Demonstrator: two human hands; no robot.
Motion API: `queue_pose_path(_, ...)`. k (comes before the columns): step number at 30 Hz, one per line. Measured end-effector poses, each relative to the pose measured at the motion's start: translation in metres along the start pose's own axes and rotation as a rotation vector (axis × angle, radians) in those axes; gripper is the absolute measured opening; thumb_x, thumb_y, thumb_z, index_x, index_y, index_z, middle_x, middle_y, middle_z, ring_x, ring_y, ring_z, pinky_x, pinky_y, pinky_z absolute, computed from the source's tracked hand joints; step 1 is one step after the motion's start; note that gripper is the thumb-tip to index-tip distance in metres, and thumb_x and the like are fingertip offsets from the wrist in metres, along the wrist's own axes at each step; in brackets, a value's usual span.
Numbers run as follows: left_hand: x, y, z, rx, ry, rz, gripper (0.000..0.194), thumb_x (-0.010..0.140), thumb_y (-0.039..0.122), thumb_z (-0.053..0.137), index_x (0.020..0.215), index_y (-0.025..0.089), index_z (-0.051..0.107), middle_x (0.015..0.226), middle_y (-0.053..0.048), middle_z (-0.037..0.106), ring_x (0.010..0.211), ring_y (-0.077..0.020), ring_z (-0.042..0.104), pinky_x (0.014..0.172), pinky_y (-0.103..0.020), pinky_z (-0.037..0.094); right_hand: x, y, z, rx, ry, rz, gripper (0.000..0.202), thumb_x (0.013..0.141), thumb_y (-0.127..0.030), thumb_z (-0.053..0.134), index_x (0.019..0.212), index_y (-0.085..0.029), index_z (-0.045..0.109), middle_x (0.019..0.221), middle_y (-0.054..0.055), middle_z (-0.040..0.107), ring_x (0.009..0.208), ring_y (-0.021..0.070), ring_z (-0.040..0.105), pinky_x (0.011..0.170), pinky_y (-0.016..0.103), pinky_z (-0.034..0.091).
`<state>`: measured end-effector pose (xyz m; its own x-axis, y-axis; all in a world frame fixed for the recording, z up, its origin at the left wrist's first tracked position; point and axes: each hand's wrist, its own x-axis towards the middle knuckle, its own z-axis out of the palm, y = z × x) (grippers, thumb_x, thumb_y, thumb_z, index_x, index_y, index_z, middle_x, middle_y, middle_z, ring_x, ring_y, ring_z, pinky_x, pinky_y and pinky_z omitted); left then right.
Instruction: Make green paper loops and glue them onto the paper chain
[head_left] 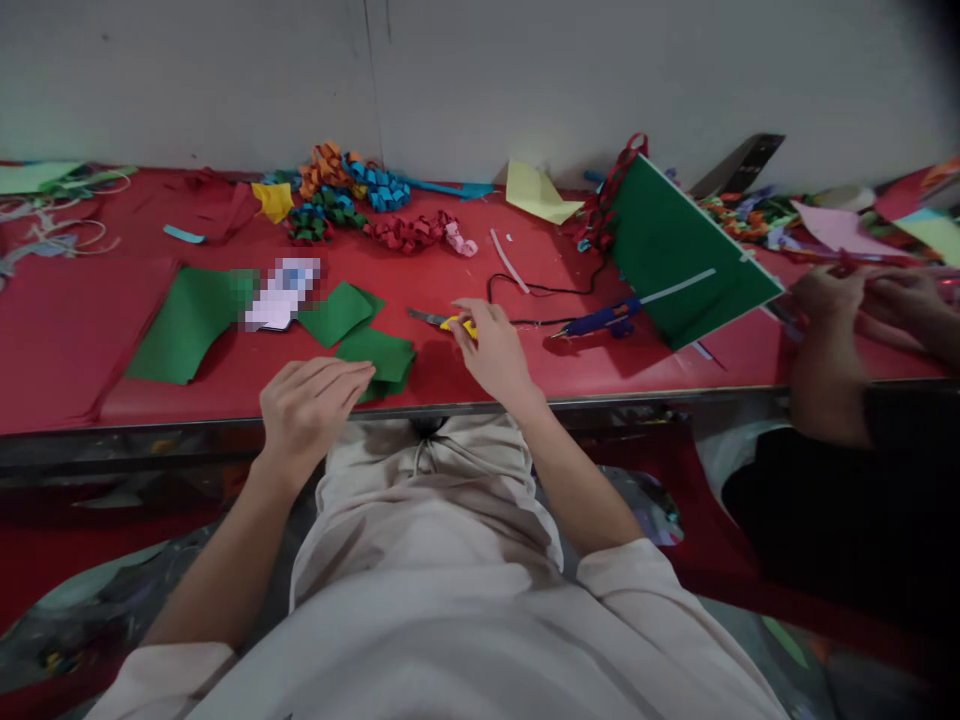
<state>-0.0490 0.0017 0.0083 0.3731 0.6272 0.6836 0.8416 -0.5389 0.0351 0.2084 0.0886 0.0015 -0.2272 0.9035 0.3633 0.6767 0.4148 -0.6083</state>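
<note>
The right hand (491, 350) lay on the red table (75, 340) with its fingers loosely curled and their tips on the yellow handle of a small cutter (446, 321), whose grey blade pointed left; whether the fingers actually gripped the handle could not be told. The left hand (311, 405) rested at the near edge of the table, fingers together and bent, their tips touching a folded piece of green paper (382, 358) without closing on it. Just behind that piece lay a second green piece (339, 312), and farther left a larger green sheet (187, 325) beside a blurred-out patch.

To the right of the cutter a blue glue gun (600, 320) lay on the table, its black cord (525, 292) looping back toward the wall. A green card (675, 250) with a pale stripe stood tilted over the gun. Near the wall sat curled paper chains (352, 190) in orange, blue, green and red, with a yellow scrap (536, 192) beside them.

At the right edge another person's hands (862, 295) were together over the table, working on coloured strips, well apart from the cutter.
</note>
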Motion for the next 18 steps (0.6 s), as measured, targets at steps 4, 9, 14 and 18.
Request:
queue_pose_path(4,0.002,-0.003,0.014,-0.026,0.004,-0.105,0.017,0.100,0.027,0.059,0.096,0.025,0.075,0.095,-0.002,0.081,0.085,-0.0208,0.075,0.072,-0.035,0.054,-0.005,0.019,-0.009,-0.453,-0.054,-0.050,0.030,0.097,-0.023,0.059,0.126,-0.016,0.062,0.122,0.018,0.065,0.117,0.0343,0.059,0.096,0.050,0.050)
queue_pose_path(9,0.017,-0.008,0.019,0.041,0.000,-0.195,0.023,0.103,0.034,0.054,0.102,0.024,0.075,0.093,-0.004,0.080,0.083,-0.0213,0.073,0.075,-0.035,0.051,-0.030,0.019,-0.026,-0.377,0.092,-0.073,0.032,0.097,-0.016,0.049,0.126,-0.014,0.062,0.118,0.018,0.064,0.111,0.0339,0.057,0.099,0.051,0.048)
queue_pose_path(14,0.034,-0.020,0.016,0.084,-0.054,-0.206,0.028,0.104,0.038,0.051,0.103,0.025,0.075,0.098,-0.004,0.080,0.089,-0.0227,0.073,0.075,-0.036,0.048,-0.071,0.019,-0.067,-0.249,0.174,-0.079,0.037,0.097,-0.014,0.045,0.129,-0.022,0.062,0.120,0.016,0.064,0.111,0.0339,0.057,0.096,0.052,0.051)
queue_pose_path(18,0.035,-0.020,0.011,0.078,-0.083,-0.149,0.025,0.103,0.036,0.053,0.103,0.024,0.075,0.098,-0.005,0.080,0.091,-0.0235,0.073,0.075,-0.037,0.048,-0.070,0.015,-0.058,-0.164,-0.061,-0.186,0.039,0.095,-0.008,0.046,0.127,-0.021,0.063,0.119,0.014,0.065,0.111,0.0312,0.058,0.096,0.048,0.051)
